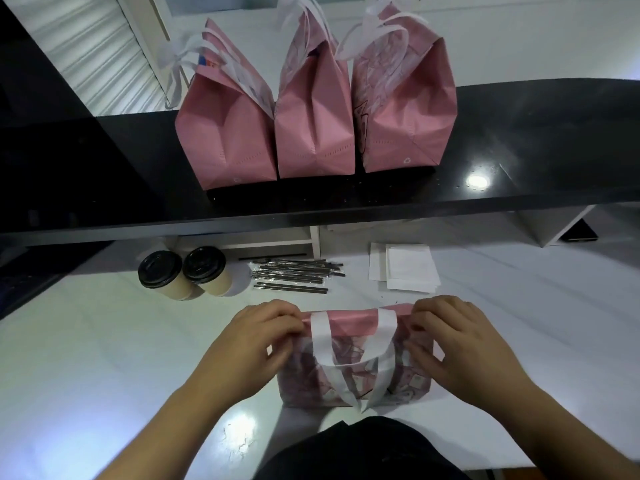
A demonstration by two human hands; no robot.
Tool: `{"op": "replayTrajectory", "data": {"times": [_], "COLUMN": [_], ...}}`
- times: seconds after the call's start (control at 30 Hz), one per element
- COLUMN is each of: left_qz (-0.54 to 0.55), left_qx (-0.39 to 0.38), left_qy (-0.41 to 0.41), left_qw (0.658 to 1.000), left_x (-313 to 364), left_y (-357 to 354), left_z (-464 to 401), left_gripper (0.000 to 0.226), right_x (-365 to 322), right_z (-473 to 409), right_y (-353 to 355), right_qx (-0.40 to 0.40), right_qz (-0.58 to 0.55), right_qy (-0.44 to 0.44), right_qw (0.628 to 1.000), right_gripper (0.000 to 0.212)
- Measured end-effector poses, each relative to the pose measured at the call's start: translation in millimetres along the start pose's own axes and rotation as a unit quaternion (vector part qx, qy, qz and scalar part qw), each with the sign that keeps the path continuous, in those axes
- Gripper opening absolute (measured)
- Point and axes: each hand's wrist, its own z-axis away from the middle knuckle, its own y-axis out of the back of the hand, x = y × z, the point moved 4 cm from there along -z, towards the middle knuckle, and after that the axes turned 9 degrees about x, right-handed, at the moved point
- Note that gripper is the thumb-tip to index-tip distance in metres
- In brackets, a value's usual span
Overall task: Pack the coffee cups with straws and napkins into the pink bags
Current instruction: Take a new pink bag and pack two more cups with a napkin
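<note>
No text, brand or number can be read anywhere in the view. Printed line drawings are seen on the front of the pink bag [353, 368] on the white counter and on the sides of the bags on the black shelf, but no letters can be made out in them. A small round symbol is printed near the bottom corner of the rightmost shelf bag [407, 160], too small for its form to be told.

white counter [104, 341] | black raised ledge [519, 150] — lamp glare [477, 181] | corrugated wall [86, 46]
</note>
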Motion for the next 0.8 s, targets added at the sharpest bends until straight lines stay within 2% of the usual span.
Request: {"op": "replayTrajectory", "data": {"times": [0.13,0.27,0.43,0.53,0.67,0.8], "left_qz": [-0.031,-0.045,-0.009,-0.03,-0.085,-0.151], "left_qx": [0.012,-0.02,-0.059,-0.076,-0.1,-0.077], "left_qy": [-0.028,-0.031,0.03,0.036,-0.019,-0.057], "left_qw": [0.999,0.998,0.998,0.996,0.991,0.984], "left_x": [8,13,15,20,41,64], "left_y": [-3,-1,2,-3,-14,-25], "left_z": [-3,-10,-27,-42,-60,-69], "left_gripper": [0.036,0.051,0.032,0.026,0.031,0.027], "right_x": [-3,-4,-11,-20,-29,-37], "right_z": [-3,-12,-26,-37,-52,-58], "right_y": [-1,-1,2,-1,-7,-15], "right_qx": [0.012,-0.025,-0.077,-0.109,-0.114,-0.136], "right_qz": [0.002,0.006,-0.017,-0.016,-0.02,-0.01], "right_qy": [-0.014,-0.028,-0.016,0.002,0.0,-0.001], "right_qw": [1.0,0.999,0.997,0.994,0.993,0.991], "right_gripper": [0.014,0.024,0.018,0.022,0.025,0.028]}}
